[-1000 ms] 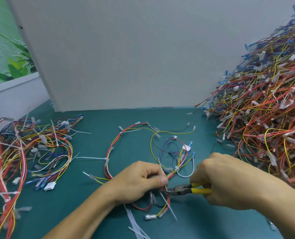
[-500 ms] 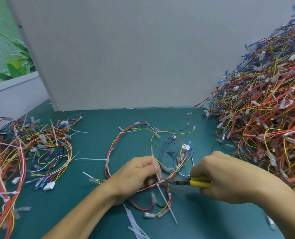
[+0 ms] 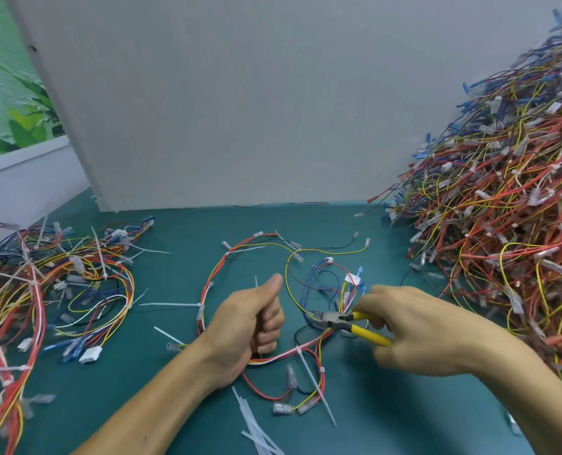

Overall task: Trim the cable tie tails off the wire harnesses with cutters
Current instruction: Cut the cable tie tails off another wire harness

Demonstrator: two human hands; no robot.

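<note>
A wire harness (image 3: 214, 278) of red, yellow and blue wires lies looped on the green table. My left hand (image 3: 251, 326) is curled in a fist with the thumb up, over the harness's lower run. A thin white cable tie tail (image 3: 256, 281) sticks up behind its fingers, apparently held by them. My right hand (image 3: 417, 326) grips the yellow-handled cutters (image 3: 358, 325), whose dark jaws point left over the blue wires, a short way from my left hand. A tie with a long tail (image 3: 314, 382) sits on the harness below the hands. Another tail (image 3: 169, 304) juts left.
A tall heap of harnesses (image 3: 502, 224) fills the right side. A smaller pile (image 3: 46, 290) lies at the left. Loose cut tie tails (image 3: 256, 428) lie near the front edge. A grey board (image 3: 240, 110) stands behind the table.
My left hand has pulled back from the tie and turned thumb up with a white tail behind its fingers. The cutters have moved up and right, away from that tie.
</note>
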